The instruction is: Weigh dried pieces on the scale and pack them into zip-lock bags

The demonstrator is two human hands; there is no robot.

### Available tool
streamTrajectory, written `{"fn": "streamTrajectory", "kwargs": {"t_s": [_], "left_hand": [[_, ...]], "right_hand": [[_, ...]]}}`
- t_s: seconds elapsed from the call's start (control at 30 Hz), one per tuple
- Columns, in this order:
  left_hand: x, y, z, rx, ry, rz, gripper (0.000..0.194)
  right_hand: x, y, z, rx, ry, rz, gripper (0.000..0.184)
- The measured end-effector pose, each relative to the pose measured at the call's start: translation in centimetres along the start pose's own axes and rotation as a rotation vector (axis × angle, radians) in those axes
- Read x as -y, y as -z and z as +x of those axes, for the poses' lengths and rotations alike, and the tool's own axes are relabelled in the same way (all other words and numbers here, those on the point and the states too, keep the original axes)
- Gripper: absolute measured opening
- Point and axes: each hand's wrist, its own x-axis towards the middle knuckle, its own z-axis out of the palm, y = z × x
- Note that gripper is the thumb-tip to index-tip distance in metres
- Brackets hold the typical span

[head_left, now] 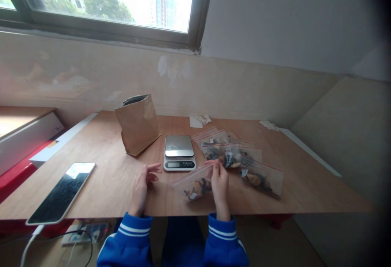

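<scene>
The table (106, 185) is the largest item: a plywood top that fills the view ahead of me. All clock directions below are read from its near edge, between my two wrists.

At 11 o'clock, far back, a brown paper bag (138, 123) stands upright with its mouth open. At 9 o'clock, a tablet (62, 191) lies flat, screen up, with its near end over the table edge. At 12 o'clock, a small digital scale (179, 152) sits with an empty platform. From 1 to 2 o'clock, a cluster of filled zip bags (238, 159) lies flat and overlapping.

The zip bag (195, 183) in hand lies at 12 to 1 o'clock, just short of the scale. It holds dark and tan pieces gathered at its near end. Its long axis runs from low at 7 o'clock to raised at 1 o'clock, and the sealed strip is at the raised end.

My right hand (220, 187) is the nearer hand. Its fingertips pinch the raised strip end of the bag. My left hand (143, 185) lies well apart at 10 o'clock, fingers loosely spread and curled, holding nothing, with its edge resting on the table. The bag lies toward 3 o'clock from that hand.
</scene>
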Motion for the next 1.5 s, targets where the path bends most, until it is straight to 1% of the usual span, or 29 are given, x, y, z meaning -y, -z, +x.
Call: {"fn": "streamTrajectory", "kwargs": {"t_s": [0.1,0.2,0.3,0.37,0.4,0.43,0.5,0.57,0.63,0.73,0.8,0.87,0.93,1.0,1.13,1.2,1.23,1.3,1.33,1.37,1.4,1.5], "left_hand": [[0.4,0.9,0.4,-0.089,-0.028,0.02,0.047],[0.6,1.2,0.6,-0.142,-0.04,0.006,0.044],[0.6,1.2,0.6,-0.149,-0.036,-0.003,0.042],[0.5,1.2,0.6,-0.143,-0.031,-0.006,0.042],[0.5,1.2,0.6,-0.141,-0.027,-0.005,0.041],[0.5,1.2,0.6,-0.14,-0.023,-0.004,0.042],[0.5,1.2,0.6,-0.142,-0.014,-0.002,0.042],[0.5,1.2,0.7,-0.141,-0.006,-0.004,0.042],[0.6,1.3,0.7,-0.138,0.002,-0.007,0.042],[0.6,1.3,0.7,-0.143,0.012,-0.011,0.043],[0.6,1.4,0.7,-0.143,0.014,-0.011,0.044],[0.7,1.5,0.7,-0.147,0.015,-0.003,0.044],[0.8,1.7,0.8,-0.159,0.011,0.012,0.044],[0.9,1.9,0.9,-0.179,0.006,0.03,0.045],[1.1,2.9,1.3,-0.24,-0.024,0.11,0.044],[1.0,3.8,1.7,-0.329,-0.08,0.2,0.044],[0.9,4.4,2.0,-0.393,-0.121,0.248,0.047],[0.7,5.7,3.0,-0.509,-0.201,0.329,0.059],[0.6,6.4,3.7,-0.535,-0.224,0.36,0.066],[0.5,7.2,4.6,-0.541,-0.239,0.391,0.073],[0.4,7.8,5.5,-0.517,-0.238,0.42,0.078],[0.1,9.2,8.4,-0.423,-0.208,0.5,0.082]], "right_hand": [[-0.6,3.3,0.8,-0.223,0.033,-0.138,0.064],[-1.3,5.4,1.1,-0.493,0.134,-0.279,0.058],[-1.6,5.9,1.1,-0.72,0.283,-0.438,0.059],[-1.2,5.6,1.0,-0.817,0.369,-0.545,0.059],[-0.9,5.3,1.0,-0.843,0.399,-0.582,0.055],[-0.4,5.0,0.9,-0.846,0.421,-0.6,0.05],[0.7,4.1,0.8,-0.793,0.439,-0.582,0.04],[1.6,3.2,0.7,-0.69,0.435,-0.518,0.034],[2.0,2.2,0.6,-0.566,0.425,-0.464,0.032],[1.1,0.7,0.3,-0.425,0.404,-0.522,0.033],[-0.4,0.0,0.2,-0.364,0.361,-0.622,0.037],[-2.2,-0.3,0.1,-0.309,0.302,-0.694,0.041],[-3.7,0.1,0.3,-0.257,0.272,-0.709,0.039],[-4.8,1.2,0.8,-0.227,0.279,-0.689,0.035],[-5.9,3.8,1.8,-0.257,0.305,-0.637,0.032],[-6.2,4.5,2.0,-0.263,0.306,-0.639,0.033],[-6.2,4.6,2.1,-0.259,0.303,-0.646,0.035],[-6.3,4.7,2.0,-0.246,0.298,-0.661,0.037],[-6.3,4.7,2.0,-0.239,0.298,-0.669,0.038],[-6.3,4.7,1.9,-0.231,0.299,-0.676,0.039],[-6.3,4.7,1.9,-0.221,0.302,-0.681,0.041],[-6.5,5.1,2.0,-0.184,0.312,-0.683,0.047]]}}
